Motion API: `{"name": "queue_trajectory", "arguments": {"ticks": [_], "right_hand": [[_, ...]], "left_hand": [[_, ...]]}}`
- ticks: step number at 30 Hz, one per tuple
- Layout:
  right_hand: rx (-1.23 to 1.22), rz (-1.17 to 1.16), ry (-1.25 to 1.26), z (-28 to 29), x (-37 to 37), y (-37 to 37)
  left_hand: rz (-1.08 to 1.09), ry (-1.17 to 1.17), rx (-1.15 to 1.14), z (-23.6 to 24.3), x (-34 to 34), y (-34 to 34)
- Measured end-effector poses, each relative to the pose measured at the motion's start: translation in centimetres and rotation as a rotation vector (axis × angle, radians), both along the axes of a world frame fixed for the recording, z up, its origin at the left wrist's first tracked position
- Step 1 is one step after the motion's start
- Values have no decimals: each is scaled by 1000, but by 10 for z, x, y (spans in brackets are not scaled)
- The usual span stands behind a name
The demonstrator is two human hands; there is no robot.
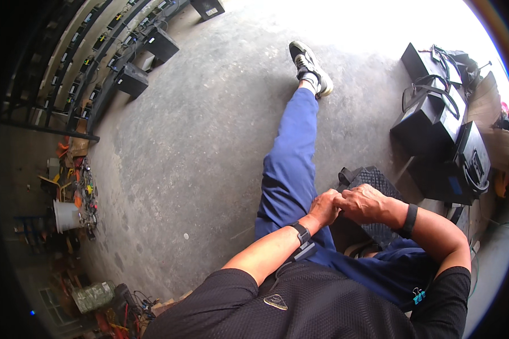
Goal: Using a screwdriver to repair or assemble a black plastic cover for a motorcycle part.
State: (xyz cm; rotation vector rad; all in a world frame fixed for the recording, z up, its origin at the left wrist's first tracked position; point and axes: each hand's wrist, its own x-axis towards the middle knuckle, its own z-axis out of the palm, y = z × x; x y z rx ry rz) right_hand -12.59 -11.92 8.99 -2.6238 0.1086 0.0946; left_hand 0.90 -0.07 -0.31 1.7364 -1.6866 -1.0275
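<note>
My left hand and right hand meet, fingers curled, near a black textured item; I can't tell what's gripped, done or left.

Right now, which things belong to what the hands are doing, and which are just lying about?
Seem part of it:
left hand and right hand, meeting; I can't tell what's between them
dark textured thing, by the hands

Seem just lying about:
white bucket
black boxes, right side
</note>
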Motion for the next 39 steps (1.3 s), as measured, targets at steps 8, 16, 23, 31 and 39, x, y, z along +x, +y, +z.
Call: {"name": "queue_trajectory", "arguments": {"ticks": [8, 16, 23, 31, 39], "right_hand": [[-218, 139, -110, -16, -3, -4], [-83, -282, 75, 106, -28, -61], [-35, -737, 63, 141, -150, -78], [-41, -1112, 146, 83, -256, -26], [-27, -1079, 37, 61, -281, -5]], "left_hand": [[81, 114, -51, -10, -2, -3], [97, 144, 84, -21, 0, 0], [63, -25, -179, -10, 2, -2], [-90, 705, 83, 105, -41, -51], [-698, 1809, -334, 319, -88, -108]]}}
